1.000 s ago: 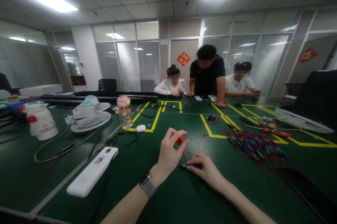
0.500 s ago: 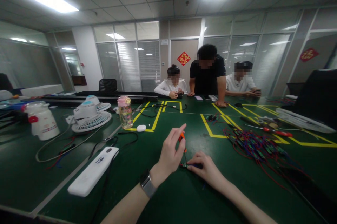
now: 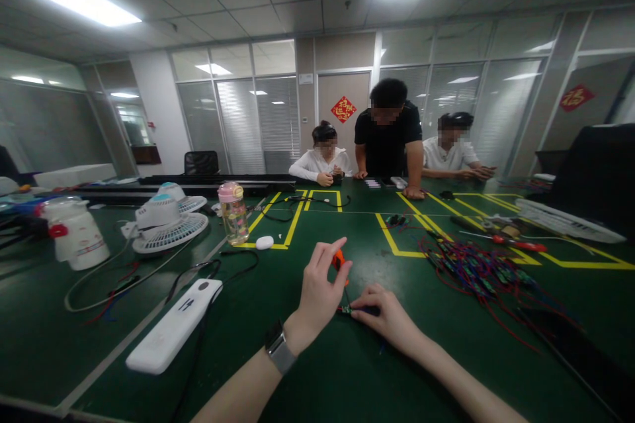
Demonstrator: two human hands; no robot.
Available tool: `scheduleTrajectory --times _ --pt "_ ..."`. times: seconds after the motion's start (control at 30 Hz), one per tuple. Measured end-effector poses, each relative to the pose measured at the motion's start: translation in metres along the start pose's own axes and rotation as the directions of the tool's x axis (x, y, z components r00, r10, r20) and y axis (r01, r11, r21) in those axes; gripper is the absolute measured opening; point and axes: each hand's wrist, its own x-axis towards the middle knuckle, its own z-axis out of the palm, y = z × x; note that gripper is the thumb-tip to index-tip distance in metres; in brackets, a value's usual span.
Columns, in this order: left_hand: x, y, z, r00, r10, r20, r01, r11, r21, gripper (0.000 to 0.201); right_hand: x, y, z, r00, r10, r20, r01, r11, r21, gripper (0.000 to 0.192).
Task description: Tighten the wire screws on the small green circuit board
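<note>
Left hand (image 3: 320, 287) raised, pinching orange screwdriver (image 3: 339, 260); right hand (image 3: 384, 317) flat, pinning small board (image 3: 347, 310) on table.

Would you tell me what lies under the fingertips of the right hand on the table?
A small dark part with short wires shows beneath the right hand; its right end is covered by the fingers.

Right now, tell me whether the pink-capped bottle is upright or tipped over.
Upright. The bottle stands on its base on the green table, pink cap on top, beside the white fans.
</note>
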Motion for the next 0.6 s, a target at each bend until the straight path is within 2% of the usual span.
scheduleTrajectory --times 0.1,0.27,0.37,0.5,0.6 --pt "0.0006 -0.0001 -0.0027 1.000 0.014 -0.010 -0.014 1.000 0.021 0.033 0.0000 0.0000 0.0003 1.000 0.003 -0.005 -0.003 1.000 -0.003 0.015" --pt "0.0017 0.0007 -0.0034 1.000 0.009 -0.014 -0.009 0.999 -0.044 0.036 0.0011 0.0014 0.0009 1.000 -0.011 0.012 0.011 1.000 -0.012 0.015" --pt "0.0023 0.0010 -0.0034 0.999 0.008 -0.049 -0.007 1.000 0.002 0.026 0.0012 0.0001 -0.0001 1.000 0.000 0.012 0.000 1.000 -0.005 0.015" --pt "0.0037 0.0019 -0.0054 0.999 0.046 -0.009 -0.046 0.999 -0.029 0.031 0.0007 -0.0023 -0.0012 1.000 0.007 0.009 -0.007 1.000 -0.003 0.015" --pt "0.0049 0.0024 -0.0066 0.999 0.031 -0.008 -0.031 0.999 -0.030 0.032 0.0003 -0.0018 -0.0007 1.000 0.004 0.005 -0.004 1.000 0.001 0.015"
